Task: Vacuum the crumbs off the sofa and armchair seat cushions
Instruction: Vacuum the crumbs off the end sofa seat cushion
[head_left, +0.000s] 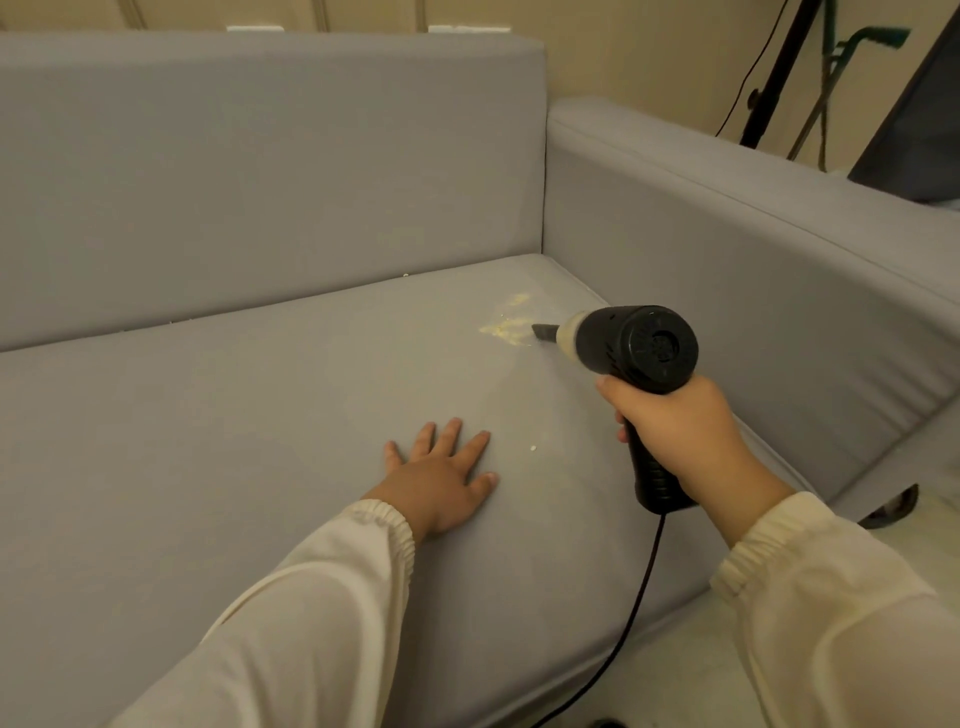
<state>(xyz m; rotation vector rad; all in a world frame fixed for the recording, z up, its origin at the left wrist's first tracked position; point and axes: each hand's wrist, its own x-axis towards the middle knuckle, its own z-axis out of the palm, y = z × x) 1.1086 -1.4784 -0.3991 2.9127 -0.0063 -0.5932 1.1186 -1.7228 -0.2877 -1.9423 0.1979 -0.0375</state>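
Two arms in cream long sleeves reach forward. The left hand (441, 478) lies palm down, fingers straight and spread. The right hand (680, 431) is raised, fingers curled tight around a black handle (652, 478).

At far right, beyond the sofa's arm, we see a black stand pole (779, 73) leaning, a thin black cable (748, 78) hanging beside it, and a green-handled tool (872, 37) against the cream wall (649, 47). A dark slanted panel (919, 130) fills the right edge.
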